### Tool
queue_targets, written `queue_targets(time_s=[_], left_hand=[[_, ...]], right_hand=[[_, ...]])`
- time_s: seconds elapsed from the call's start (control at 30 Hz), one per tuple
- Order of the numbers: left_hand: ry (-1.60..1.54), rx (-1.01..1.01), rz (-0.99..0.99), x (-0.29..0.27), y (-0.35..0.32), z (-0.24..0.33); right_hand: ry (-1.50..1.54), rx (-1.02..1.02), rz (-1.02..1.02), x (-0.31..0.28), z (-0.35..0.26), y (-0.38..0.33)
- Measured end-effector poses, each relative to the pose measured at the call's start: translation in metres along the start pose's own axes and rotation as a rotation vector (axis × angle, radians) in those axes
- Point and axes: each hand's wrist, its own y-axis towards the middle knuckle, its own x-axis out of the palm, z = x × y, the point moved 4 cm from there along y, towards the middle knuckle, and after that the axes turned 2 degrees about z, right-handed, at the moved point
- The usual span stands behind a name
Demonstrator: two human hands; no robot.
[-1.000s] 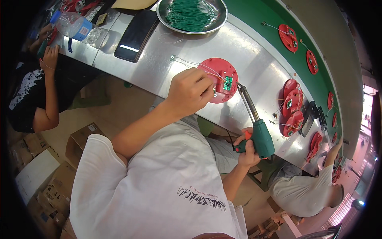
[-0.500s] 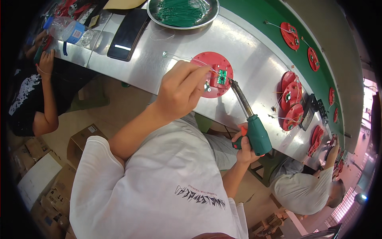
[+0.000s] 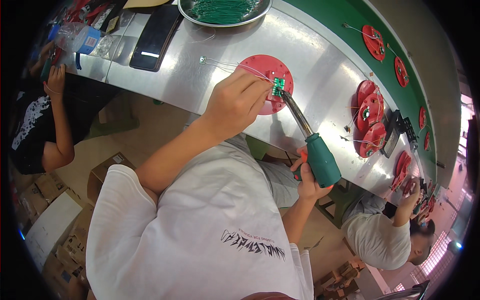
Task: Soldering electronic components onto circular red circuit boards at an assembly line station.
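Note:
A round red plastic disc (image 3: 256,62) lies on the metal bench, with a small green circuit board (image 3: 278,85) on its raised middle. My left hand (image 3: 236,104) is closed over the disc, thumb and fingers pinching a thin wire at the board's left side. Thin white wires (image 3: 225,63) trail left from there to a small loose part (image 3: 202,60). In my right hand (image 3: 309,184) is a green soldering gun (image 3: 322,161), gripped by its handle. Its long metal tip touches or hovers just over the board; I cannot tell which. My fingers hide the disc's left part.
A metal bowl of green wires (image 3: 225,20) stands at the far edge, beside a dark phone (image 3: 156,40). Further left lies a plastic bottle (image 3: 80,39). Several wired red discs (image 3: 370,111) are stacked at right; others sit on a green strip (image 3: 345,15). People work on both sides.
The soldering gun's tip has moved from beside the board up and left onto or just over it. My left hand has shifted slightly right, still pinching. The view has shifted a little.

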Motion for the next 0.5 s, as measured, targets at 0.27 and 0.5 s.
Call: queue_targets(time_s=[0.27, 0.5], left_hand=[[-0.001, 0.007, -0.013, 0.004, -0.005, 0.000], [0.010, 0.007, -0.010, 0.004, -0.006, 0.000]], right_hand=[[0.017, 0.029, -0.034, 0.001, 0.005, -0.002], [0.022, 0.152, -0.071, -0.010, 0.013, -0.004]])
